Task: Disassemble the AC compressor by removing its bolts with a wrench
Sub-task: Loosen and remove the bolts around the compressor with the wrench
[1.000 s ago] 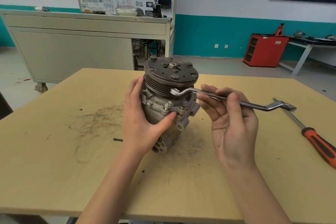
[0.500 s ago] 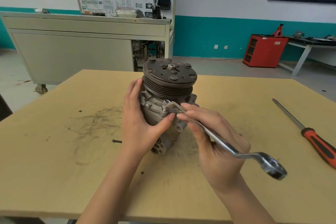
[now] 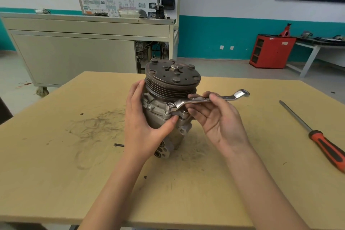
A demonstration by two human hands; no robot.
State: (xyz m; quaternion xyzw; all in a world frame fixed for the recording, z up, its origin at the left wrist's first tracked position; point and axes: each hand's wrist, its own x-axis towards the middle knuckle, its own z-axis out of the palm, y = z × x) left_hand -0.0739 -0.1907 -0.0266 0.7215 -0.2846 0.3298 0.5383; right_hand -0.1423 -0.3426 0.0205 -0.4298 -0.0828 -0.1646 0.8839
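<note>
The grey AC compressor (image 3: pixel 168 99) stands tilted on the wooden table (image 3: pixel 74 173), its dark clutch plate and grooved pulley on top. My left hand (image 3: pixel 143 125) grips its body from the left, thumb across the front. My right hand (image 3: pixel 214 115) pinches the shaft of a silver ring wrench (image 3: pixel 209 99). The wrench's left ring sits on a bolt head (image 3: pixel 170 105) on the front flange. Its handle points right, about level.
A screwdriver (image 3: pixel 317 138) with an orange and black handle lies on the table at the right. A small dark bolt (image 3: pixel 119 145) lies left of the compressor. Dirt smears mark the tabletop. A wheeled cabinet and a red cabinet stand beyond the table.
The wrench handle has swung from pointing toward me at the lower right up to pointing right, with its ring still at the front flange bolt. My left hand has kept its hold.
</note>
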